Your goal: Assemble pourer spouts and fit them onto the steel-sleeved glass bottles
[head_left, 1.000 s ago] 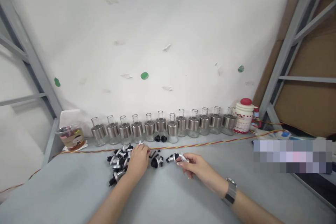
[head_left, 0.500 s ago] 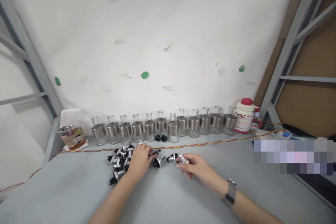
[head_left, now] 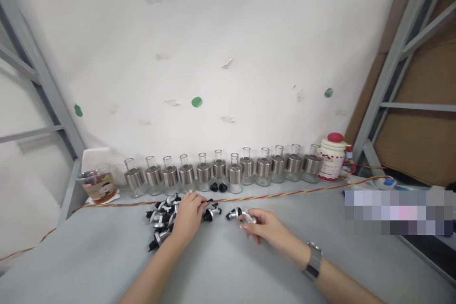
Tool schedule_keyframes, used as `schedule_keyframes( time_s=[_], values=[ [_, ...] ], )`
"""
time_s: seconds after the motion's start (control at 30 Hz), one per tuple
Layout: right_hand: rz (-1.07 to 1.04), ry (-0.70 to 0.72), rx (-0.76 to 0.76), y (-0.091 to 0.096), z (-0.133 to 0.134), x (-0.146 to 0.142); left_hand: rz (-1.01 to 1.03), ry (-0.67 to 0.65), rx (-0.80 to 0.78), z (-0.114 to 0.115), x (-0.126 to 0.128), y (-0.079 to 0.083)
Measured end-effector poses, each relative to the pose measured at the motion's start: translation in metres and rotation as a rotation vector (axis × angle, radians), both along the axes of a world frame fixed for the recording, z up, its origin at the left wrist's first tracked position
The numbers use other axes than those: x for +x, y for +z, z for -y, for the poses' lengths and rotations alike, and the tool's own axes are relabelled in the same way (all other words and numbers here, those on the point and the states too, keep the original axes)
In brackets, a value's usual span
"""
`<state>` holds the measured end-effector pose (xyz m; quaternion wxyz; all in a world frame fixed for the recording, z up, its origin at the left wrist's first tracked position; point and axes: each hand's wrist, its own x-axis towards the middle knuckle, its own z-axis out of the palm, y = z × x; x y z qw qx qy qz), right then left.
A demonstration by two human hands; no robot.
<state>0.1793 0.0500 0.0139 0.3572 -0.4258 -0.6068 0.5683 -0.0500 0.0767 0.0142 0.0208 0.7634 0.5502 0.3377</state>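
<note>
My right hand (head_left: 265,229) pinches a silver bottle pourer (head_left: 245,216) with a black tip, low over the grey table. To the left, my left hand (head_left: 190,211) lies with bent, closed fingers at the edge of a pile of silver and black pourers (head_left: 160,221). A small dark piece shows at its fingertips; what they hold is mostly hidden. Just right of that hand, a pourer (head_left: 213,213) lies with its black stopper leftward. Two black caps (head_left: 218,187) sit behind, by a row of glass bottles (head_left: 234,173) with metal bands and uncapped necks.
A twisted red and yellow wire (head_left: 270,195) crosses the table before the bottles. At the left stands a plastic cup (head_left: 97,186) of amber drink; at the right, a white jar (head_left: 331,157) with a red knob. Metal frame posts and a white wall enclose the table.
The loose pourer by my left hand has turned and shifted slightly left and up. My left fingers have moved a little. My right hand with its pourer is nearly unchanged.
</note>
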Motion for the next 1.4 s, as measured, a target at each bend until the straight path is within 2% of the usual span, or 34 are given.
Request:
schedule_keyframes(
  time_s=[0.23,0.43,0.57,0.63,0.8,0.9,0.97,1.03,1.1,1.2,1.27,1.4],
  values=[
    [0.001,0.008,0.018,0.002,0.001,-0.001,0.282,0.004,-0.033,0.002,0.006,0.004],
    [-0.027,-0.033,0.052,0.0,0.001,-0.002,0.57,-0.067,-0.154,0.012,0.024,0.007],
    [-0.038,-0.04,0.067,0.0,0.0,-0.002,0.716,-0.067,-0.242,0.009,0.023,0.009],
    [-0.043,-0.048,0.095,0.0,0.0,-0.003,0.774,-0.108,-0.318,0.011,0.024,0.013],
    [0.016,-0.147,0.212,0.0,0.01,-0.009,0.857,-0.334,-0.583,0.038,0.049,0.028],
    [0.12,-0.145,0.39,0.001,0.022,-0.014,1.173,-0.511,-0.783,0.056,0.07,0.029],
    [0.169,-0.071,0.499,0.005,0.03,-0.016,1.283,-0.5,-0.797,0.059,0.076,0.027],
    [0.21,0.01,0.545,0.011,0.035,-0.015,1.35,-0.445,-0.749,0.057,0.076,0.023],
    [0.231,0.026,0.542,0.018,0.035,-0.012,1.361,-0.387,-0.695,0.053,0.072,0.021],
    [0.148,-0.064,0.477,0.022,0.029,-0.006,1.258,-0.322,-0.664,0.047,0.067,0.018],
    [0.039,-0.118,0.422,0.02,0.023,-0.004,1.183,-0.312,-0.679,0.047,0.068,0.017],
    [-0.143,-0.126,0.302,0.012,0.016,-0.006,1.13,-0.342,-0.744,0.051,0.075,0.015]
  ],
)
